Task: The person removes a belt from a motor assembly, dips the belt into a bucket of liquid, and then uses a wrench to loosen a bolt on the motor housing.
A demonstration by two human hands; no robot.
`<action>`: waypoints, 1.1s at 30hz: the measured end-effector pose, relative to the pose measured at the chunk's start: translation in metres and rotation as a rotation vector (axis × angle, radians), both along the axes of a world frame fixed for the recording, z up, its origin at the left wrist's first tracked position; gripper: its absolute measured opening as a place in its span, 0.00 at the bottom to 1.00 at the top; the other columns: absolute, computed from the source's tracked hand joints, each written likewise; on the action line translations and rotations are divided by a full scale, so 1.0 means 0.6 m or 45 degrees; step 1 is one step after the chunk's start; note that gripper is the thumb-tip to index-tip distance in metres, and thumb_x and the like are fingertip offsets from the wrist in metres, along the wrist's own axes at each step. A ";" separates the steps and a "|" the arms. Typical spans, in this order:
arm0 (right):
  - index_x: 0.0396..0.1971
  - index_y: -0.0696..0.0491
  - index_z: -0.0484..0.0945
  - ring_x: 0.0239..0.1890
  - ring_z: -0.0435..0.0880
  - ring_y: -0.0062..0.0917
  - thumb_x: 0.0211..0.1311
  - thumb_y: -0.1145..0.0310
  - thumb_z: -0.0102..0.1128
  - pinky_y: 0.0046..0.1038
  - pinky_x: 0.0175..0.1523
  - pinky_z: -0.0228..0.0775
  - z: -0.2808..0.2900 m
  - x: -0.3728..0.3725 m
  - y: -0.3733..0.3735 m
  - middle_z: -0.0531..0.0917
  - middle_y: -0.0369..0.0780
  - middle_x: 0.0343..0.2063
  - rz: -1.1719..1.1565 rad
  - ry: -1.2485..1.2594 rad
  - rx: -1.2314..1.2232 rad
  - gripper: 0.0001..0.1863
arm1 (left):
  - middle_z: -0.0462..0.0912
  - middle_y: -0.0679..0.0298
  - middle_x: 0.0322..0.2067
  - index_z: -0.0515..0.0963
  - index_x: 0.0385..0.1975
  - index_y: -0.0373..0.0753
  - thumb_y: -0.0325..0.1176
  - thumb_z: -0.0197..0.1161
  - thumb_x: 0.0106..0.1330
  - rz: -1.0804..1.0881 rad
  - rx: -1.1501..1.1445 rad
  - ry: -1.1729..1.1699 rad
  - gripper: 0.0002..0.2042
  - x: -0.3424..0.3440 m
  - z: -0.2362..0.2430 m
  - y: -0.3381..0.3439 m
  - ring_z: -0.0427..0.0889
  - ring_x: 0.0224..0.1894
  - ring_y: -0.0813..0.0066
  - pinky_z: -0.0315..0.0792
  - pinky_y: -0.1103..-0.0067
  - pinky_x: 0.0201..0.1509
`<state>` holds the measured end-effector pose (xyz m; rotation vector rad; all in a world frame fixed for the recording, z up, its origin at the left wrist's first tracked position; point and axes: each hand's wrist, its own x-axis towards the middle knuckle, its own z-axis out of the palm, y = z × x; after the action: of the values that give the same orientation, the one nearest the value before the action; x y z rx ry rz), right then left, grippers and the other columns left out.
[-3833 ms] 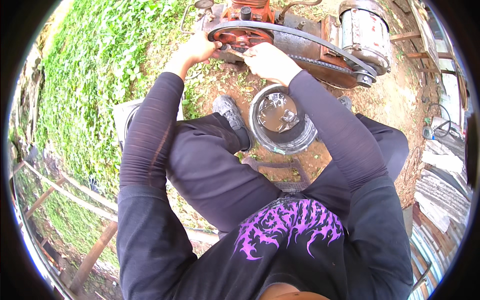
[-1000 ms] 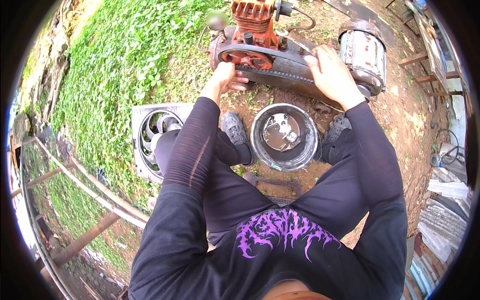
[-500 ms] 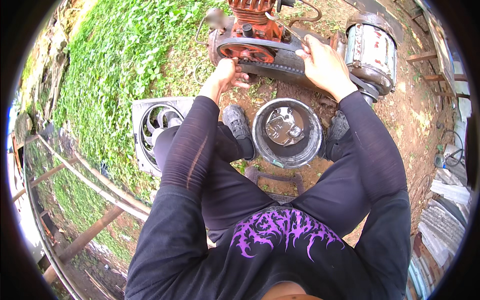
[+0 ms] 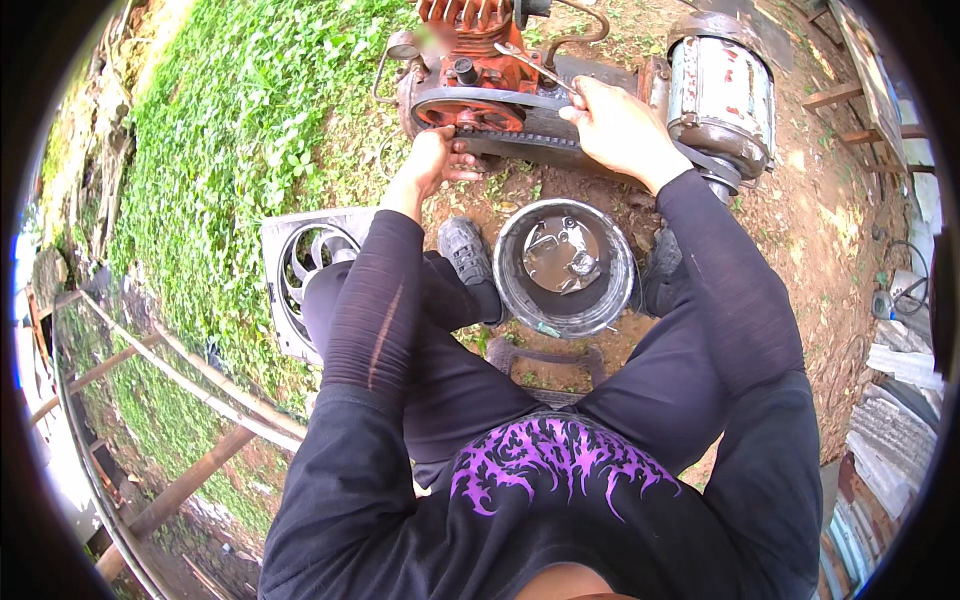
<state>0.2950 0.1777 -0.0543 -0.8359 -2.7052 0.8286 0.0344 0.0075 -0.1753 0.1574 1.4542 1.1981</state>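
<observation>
Beyond and right of the red pulley [image 4: 490, 118], I am pinching a wrench [image 4: 540, 68] with the right hand [image 4: 622, 128], judging it light, rigid, best held by its near end. The left hand [image 4: 430, 162] is lying at the pulley's near edge, fingers loosely spread.

Slim grey metal wrench [image 4: 538, 68]: I read dull shine. Red finned metal compressor head [image 4: 470, 14]: matt, rough. Silver-white cylindrical metal motor [image 4: 722, 105]: chipped paint, glossy patches. Black toothed belt [image 4: 545, 138]: matt, rubbery. Black round bucket [image 4: 560, 312]: plastic-looking, semi-gloss.
</observation>
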 end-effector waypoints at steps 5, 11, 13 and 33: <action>0.40 0.59 0.76 0.47 0.84 0.48 0.67 0.59 0.59 0.46 0.52 0.74 -0.024 0.008 0.018 0.85 0.51 0.40 -0.083 0.008 -0.170 0.16 | 0.84 0.44 0.45 0.78 0.56 0.30 0.50 0.54 0.76 -1.000 -0.687 1.216 0.26 -0.004 0.154 0.011 0.88 0.37 0.59 0.85 0.65 0.33; 0.43 0.64 0.74 0.51 0.83 0.49 0.66 0.60 0.64 0.44 0.56 0.74 0.010 0.014 -0.001 0.84 0.56 0.44 -0.013 0.043 -0.006 0.20 | 0.76 0.43 0.62 0.64 0.71 0.42 0.39 0.68 0.65 -0.403 -0.100 1.533 0.34 -0.006 0.178 -0.032 0.78 0.63 0.52 0.72 0.67 0.66; 0.43 0.63 0.74 0.52 0.83 0.49 0.66 0.58 0.64 0.44 0.57 0.74 0.020 0.026 -0.002 0.84 0.56 0.45 0.008 0.006 0.001 0.21 | 0.78 0.44 0.60 0.66 0.71 0.40 0.34 0.68 0.66 -0.521 -0.178 1.660 0.33 0.010 0.182 -0.015 0.82 0.58 0.54 0.75 0.67 0.61; 0.53 0.63 0.72 0.50 0.85 0.41 0.62 0.71 0.65 0.37 0.54 0.74 0.031 0.164 0.050 0.84 0.53 0.43 -0.187 0.171 -0.133 0.22 | 0.90 0.57 0.36 0.86 0.46 0.34 0.29 0.76 0.57 -0.696 -0.029 1.665 0.17 -0.062 0.220 0.042 0.88 0.40 0.72 0.80 0.74 0.48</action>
<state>0.3935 0.2078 -0.0359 -0.9517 -2.4695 0.9625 -0.0031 0.0328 -0.0436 1.4257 2.2739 0.5481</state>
